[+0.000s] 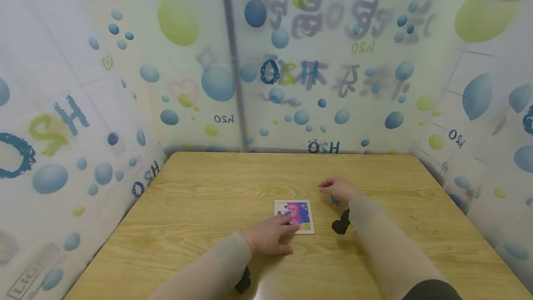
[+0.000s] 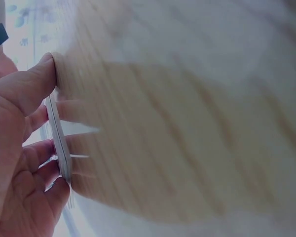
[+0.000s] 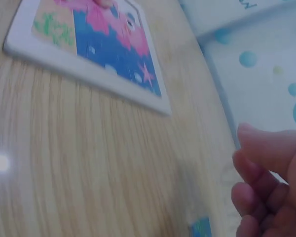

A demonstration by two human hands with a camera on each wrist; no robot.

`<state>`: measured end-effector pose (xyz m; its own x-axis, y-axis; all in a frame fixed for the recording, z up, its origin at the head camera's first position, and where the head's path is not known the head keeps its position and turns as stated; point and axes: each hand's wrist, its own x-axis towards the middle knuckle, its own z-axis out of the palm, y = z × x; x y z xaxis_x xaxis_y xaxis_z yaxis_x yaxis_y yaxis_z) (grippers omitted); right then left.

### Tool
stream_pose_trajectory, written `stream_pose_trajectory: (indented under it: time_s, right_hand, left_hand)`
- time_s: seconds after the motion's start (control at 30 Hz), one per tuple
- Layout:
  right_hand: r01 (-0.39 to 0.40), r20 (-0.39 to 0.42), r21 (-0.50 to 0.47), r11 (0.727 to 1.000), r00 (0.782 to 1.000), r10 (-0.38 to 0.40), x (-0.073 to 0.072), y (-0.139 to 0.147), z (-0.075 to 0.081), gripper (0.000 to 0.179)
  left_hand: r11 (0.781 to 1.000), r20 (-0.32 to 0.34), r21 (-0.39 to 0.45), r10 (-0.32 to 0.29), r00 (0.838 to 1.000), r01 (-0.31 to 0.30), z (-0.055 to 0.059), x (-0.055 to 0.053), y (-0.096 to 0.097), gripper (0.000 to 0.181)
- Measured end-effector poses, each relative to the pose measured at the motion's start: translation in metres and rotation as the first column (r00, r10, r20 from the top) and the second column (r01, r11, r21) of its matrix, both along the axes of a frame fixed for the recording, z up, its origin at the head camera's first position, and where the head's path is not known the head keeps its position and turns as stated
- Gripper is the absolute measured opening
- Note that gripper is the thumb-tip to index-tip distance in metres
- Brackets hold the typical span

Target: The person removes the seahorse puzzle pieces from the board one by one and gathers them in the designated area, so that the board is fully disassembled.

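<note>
Clearly, my left hand lies over the lower left part of a square, white-rimmed picture board, its fingers fairly straight and spread wide, resting on the picture rather than gripping it. My left thumb is apart from them, down on the pale, wood-grained worktop just beyond the board's near edge. The board lies flat on the worktop, between my two hands, and shows a pink sea creature against deep blue, with a pink starfish at one corner and green plants on sand at another. Pale patches with a jigsaw-like outline show in its far left part. My right hand hangs above the worktop, to the right of the board, its thumb and forefinger narrow, the tips close together, and the other fingers curled; I see nothing between the tips. Below that hand, on the worktop, lies a small blue-and-green piece, partly cut off by the edge of the right wrist view. Both my arms wear pale beige sleeves, and a black fitting sits at my right wrist. Around the worktop hangs a whitish sheet printed with blue and lime-green bubbles and mirrored "H2O" lettering, a dark upright pole showing through it.
</note>
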<state>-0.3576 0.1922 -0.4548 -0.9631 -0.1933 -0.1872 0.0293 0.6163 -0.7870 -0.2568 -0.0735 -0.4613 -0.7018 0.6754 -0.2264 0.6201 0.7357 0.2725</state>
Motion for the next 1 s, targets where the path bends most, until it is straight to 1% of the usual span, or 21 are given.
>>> stream_pose_trajectory:
  time_s: [0.1,0.2,0.33,0.4,0.5,0.57,0.6,0.77,0.83,0.9,1.0]
  right_hand:
    - [-0.003,-0.013,-0.018,1.000,1.000,0.003,0.001,-0.013,0.000,0.025]
    - [-0.011,-0.023,-0.029,1.000,1.000,0.010,0.001,-0.026,-0.001,0.023]
    - [-0.017,0.003,-0.068,0.998,1.000,0.017,0.002,-0.040,-0.004,0.019]
    - [-0.033,0.015,-0.076,0.997,0.999,0.034,0.003,-0.046,-0.006,0.018]
    - [-0.066,0.017,-0.052,0.996,0.998,0.066,0.005,-0.055,-0.010,0.016]
    - [-0.103,-0.005,-0.034,0.994,0.995,0.103,0.003,-0.060,-0.016,0.014]
    - [-0.123,-0.014,-0.035,0.992,0.992,0.123,0.001,-0.062,-0.020,0.013]
    - [-0.208,-0.035,0.005,0.978,0.978,0.208,0.003,-0.072,-0.024,0.008]
    - [-0.227,-0.040,0.022,0.974,0.973,0.228,0.007,-0.076,-0.021,0.009]
    - [-0.244,-0.058,0.029,0.969,0.968,0.246,0.008,-0.079,-0.022,0.008]
    - [-0.240,-0.056,0.038,0.970,0.969,0.242,0.009,-0.081,-0.022,0.009]
  left_hand:
    - [1.000,0.003,-0.001,-0.003,1.000,0.003,0.000,0.000,0.000,0.063]
    - [1.000,-0.010,-0.002,-0.010,1.000,0.010,0.001,0.000,0.001,0.063]
    - [1.000,-0.026,0.002,-0.017,1.000,0.017,0.000,0.000,0.001,0.063]
    - [1.000,-0.027,0.004,-0.017,0.999,0.017,0.001,0.001,0.001,0.063]
    - [1.000,-0.033,0.006,-0.017,0.999,0.017,0.001,0.001,0.000,0.063]
    - [1.000,-0.036,0.005,-0.017,0.999,0.017,0.001,0.002,0.000,0.064]
    - [1.000,-0.041,0.006,-0.020,0.999,0.020,0.001,0.001,0.000,0.064]
    - [0.999,-0.040,0.011,-0.031,0.999,0.031,0.001,0.001,-0.001,0.064]
    - [0.999,-0.038,0.014,-0.032,0.999,0.033,0.001,0.001,0.000,0.064]
    - [0.999,-0.036,0.013,-0.034,0.999,0.034,0.001,0.001,0.000,0.064]
    - [0.999,-0.033,0.015,-0.032,0.999,0.032,0.001,0.001,0.000,0.064]
